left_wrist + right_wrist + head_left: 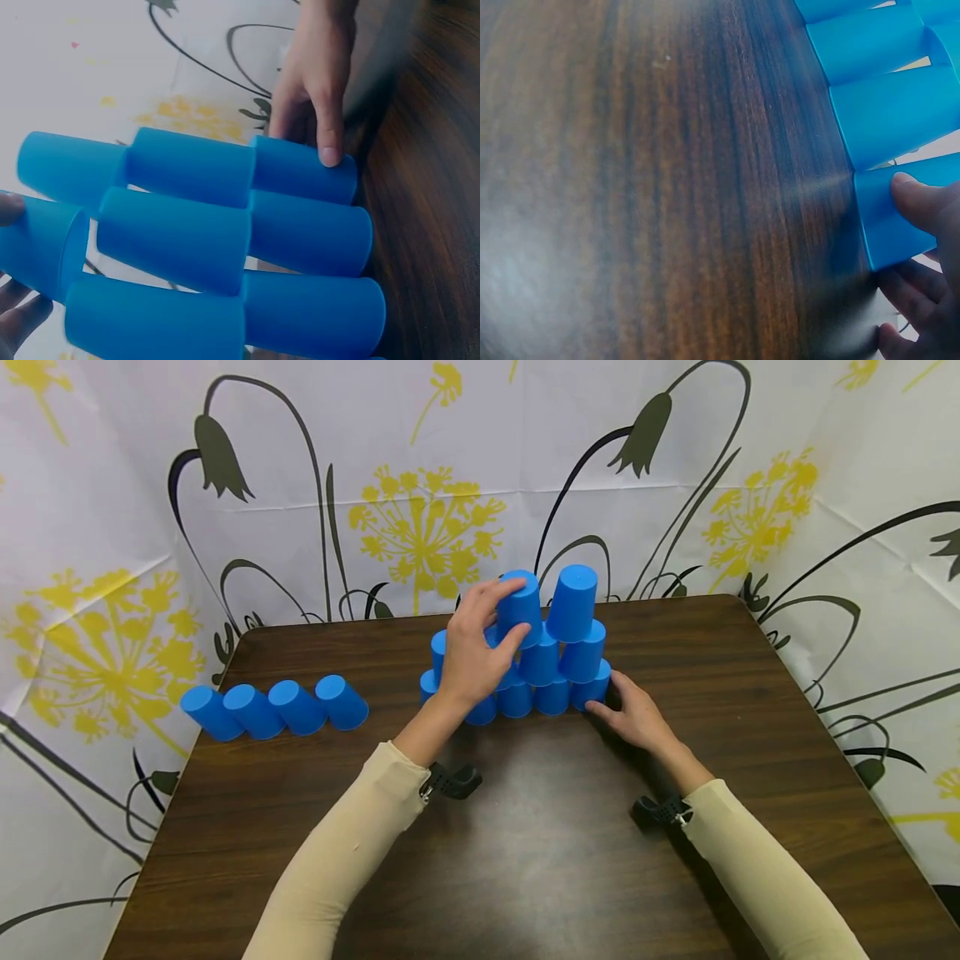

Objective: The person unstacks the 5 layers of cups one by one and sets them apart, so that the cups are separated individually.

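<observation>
My left hand [474, 652] grips an upside-down blue cup [527, 610], thumb in front and fingers over its top. That cup is at third-row height in a stack of blue cups, slightly tilted; its open rim [75, 251] shows in the left wrist view. Beside it on the third row stands another upside-down cup [573, 602]. Down at the stack's right end, my right hand [639, 717] holds the bottom-row corner cup [885, 217], thumb on its front and fingers around its far side. My left forearm and hand hide part of the stack's left side.
Several upside-down blue cups [300, 706] stand in a row at the left of the dark wooden table [525, 843]. A white flowered cloth [300, 527] hangs behind the table. Each wrist wears a black camera band [453, 781].
</observation>
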Tool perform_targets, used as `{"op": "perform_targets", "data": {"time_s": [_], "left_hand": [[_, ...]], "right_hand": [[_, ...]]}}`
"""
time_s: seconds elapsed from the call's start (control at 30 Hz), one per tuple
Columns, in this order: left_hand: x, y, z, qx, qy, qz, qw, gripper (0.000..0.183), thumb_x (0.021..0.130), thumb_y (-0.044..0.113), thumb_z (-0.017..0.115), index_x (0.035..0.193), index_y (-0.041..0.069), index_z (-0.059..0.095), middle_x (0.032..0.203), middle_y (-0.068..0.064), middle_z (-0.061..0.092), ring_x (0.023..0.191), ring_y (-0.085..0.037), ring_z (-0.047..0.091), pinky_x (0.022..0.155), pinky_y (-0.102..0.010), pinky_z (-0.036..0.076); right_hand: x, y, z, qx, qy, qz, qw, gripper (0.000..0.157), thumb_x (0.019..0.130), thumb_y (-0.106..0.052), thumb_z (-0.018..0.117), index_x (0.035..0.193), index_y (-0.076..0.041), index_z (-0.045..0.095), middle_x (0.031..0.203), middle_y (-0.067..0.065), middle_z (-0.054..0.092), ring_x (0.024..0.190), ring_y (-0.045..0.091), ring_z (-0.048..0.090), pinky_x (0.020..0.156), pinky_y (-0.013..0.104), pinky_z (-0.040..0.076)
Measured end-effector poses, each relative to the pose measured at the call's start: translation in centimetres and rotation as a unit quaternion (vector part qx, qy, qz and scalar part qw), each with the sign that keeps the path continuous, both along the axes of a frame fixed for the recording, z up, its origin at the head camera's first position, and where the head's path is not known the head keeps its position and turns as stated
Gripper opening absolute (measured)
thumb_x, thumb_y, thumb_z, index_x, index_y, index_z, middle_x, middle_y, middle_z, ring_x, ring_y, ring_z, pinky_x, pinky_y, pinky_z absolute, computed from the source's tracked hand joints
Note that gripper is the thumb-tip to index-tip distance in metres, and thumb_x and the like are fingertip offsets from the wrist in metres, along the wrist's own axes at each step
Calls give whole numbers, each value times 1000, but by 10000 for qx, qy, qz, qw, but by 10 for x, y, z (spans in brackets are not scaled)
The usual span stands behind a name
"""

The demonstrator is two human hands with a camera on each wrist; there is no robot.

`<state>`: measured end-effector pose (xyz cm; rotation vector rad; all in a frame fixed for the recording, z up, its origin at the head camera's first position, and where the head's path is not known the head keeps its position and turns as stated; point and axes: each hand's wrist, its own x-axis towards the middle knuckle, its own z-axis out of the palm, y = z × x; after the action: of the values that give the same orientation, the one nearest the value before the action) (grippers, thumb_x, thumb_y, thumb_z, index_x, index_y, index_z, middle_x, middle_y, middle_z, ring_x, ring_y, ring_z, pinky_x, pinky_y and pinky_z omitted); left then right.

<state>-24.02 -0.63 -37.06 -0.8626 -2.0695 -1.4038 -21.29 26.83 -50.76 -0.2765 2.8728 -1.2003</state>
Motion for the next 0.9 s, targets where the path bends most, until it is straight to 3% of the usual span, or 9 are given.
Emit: {"op": "perform_targets", "data": {"time_s": [0.2,0.43,0.5,0.57,0.7,0.9], "left_hand": [[9,-19,7,393,261,78,9989,48,87,4,73,133,9,59,126,-15,55,118,-25,56,90,-45,53],[27,-45,35,760,412,542,9948,47,83,-8,72,128,-2,59,126,-20,55,120,-26,54,89,-52,53],[30,-55,37,775,503,742,9930,46,83,-9,72,127,-5,58,126,-24,54,120,-29,53,89,-55,52],[27,-69,31,659,636,1031,9904,47,84,-6,73,128,-2,58,126,-23,53,121,-27,53,89,-54,52],[19,-99,5,519,554,1688,9827,48,85,5,75,131,10,61,128,-16,54,122,-22,53,90,-51,52],[22,-132,-39,286,-157,2404,9701,48,85,9,76,130,17,61,130,-11,54,123,-21,52,90,-54,52]], "right_hand": [[1,0,0,38,-17,25,10000,69,94,-31,68,147,-2,35,145,23,44,133,43,42,106,62,34],[0,0,-3,96,-65,-64,9999,69,94,-34,67,148,-4,35,146,23,44,133,43,41,106,62,33],[1,0,-3,107,-107,-64,9999,70,94,-35,66,148,-3,35,146,23,43,134,43,40,107,63,32],[1,0,-3,107,-118,-49,9999,71,94,-36,66,148,-2,34,146,24,43,134,44,40,107,63,31],[1,0,-2,102,-91,-54,9999,70,95,-35,65,148,-2,35,145,24,43,133,44,41,107,63,31],[0,0,0,150,-87,-66,9998,70,95,-35,65,148,-2,34,145,24,43,133,44,41,107,63,32]]}}
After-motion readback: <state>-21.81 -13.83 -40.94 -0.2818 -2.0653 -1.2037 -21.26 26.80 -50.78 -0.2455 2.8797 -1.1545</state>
